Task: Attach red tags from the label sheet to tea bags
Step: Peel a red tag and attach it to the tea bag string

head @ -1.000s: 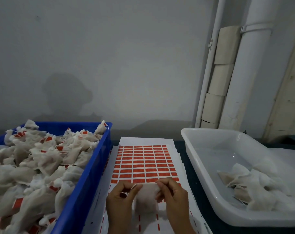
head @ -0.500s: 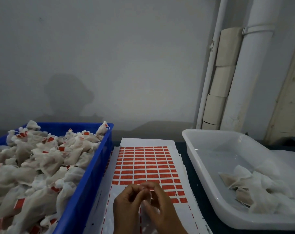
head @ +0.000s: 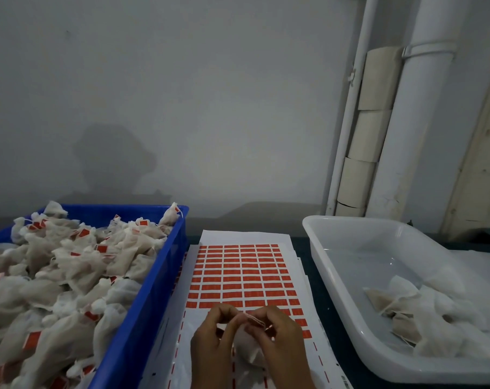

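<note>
While both of my hands meet over the near end of the label sheet (head: 246, 276), my left hand (head: 213, 341) curls its thumb and fingers together at the top of one tea bag (head: 248, 352); my right hand (head: 280, 335) does the same from the other side, pinching a small red tag (head: 256, 320) right where the fingertips of the two hands touch; the bag itself hangs below and between my palms, above the sheet's stripped part. Whether the tag is already stuck on, I cannot tell.

That sheet lies flat between two bins, on top of other white sheets whose edges peek out around it; its far part keeps a full grid of red tags (head: 241, 272), roughly a dozen rows of about six, too blurred for an exact count; the near part shows only thin red dashes on white backing.

One blue crate (head: 154, 299) stands just beside the sheet on my left; it is heaped with tagged tea bags (head: 58, 279), far too many to count, red tags showing among them. One white tub (head: 336, 279) stands on my right, holding a small loose pile of plain bags (head: 423, 318), perhaps six or so, against its near right part. Two white pipes (head: 406, 130) run up the wall behind the tub.
</note>
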Motion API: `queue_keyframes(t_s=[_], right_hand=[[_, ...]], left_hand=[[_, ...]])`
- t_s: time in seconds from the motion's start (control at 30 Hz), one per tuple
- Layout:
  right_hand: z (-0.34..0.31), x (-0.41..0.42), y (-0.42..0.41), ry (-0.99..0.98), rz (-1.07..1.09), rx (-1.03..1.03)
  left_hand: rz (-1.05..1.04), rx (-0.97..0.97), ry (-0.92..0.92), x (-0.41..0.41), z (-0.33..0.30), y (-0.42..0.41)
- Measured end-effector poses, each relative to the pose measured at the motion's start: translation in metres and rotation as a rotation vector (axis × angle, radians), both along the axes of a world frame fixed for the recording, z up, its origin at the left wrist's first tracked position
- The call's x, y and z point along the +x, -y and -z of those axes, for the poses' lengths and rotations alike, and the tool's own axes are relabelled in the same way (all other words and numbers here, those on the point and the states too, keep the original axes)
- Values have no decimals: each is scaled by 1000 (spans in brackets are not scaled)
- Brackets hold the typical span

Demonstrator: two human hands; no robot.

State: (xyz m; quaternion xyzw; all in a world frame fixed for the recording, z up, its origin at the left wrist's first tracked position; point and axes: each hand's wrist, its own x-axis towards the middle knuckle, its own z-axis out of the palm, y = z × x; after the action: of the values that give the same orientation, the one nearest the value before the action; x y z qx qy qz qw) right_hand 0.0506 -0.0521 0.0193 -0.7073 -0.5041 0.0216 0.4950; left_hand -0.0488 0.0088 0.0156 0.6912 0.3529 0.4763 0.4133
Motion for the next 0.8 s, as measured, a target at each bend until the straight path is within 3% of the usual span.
queue_keyframes(t_s=[0.23,0.8], right_hand=[[-13,-2,8,-28,42,235],[-7,11,9,-233,49,31]], left_hand=[[127,-191,8,0,-6,-2],[0,-173,130,-9,-9,-9]])
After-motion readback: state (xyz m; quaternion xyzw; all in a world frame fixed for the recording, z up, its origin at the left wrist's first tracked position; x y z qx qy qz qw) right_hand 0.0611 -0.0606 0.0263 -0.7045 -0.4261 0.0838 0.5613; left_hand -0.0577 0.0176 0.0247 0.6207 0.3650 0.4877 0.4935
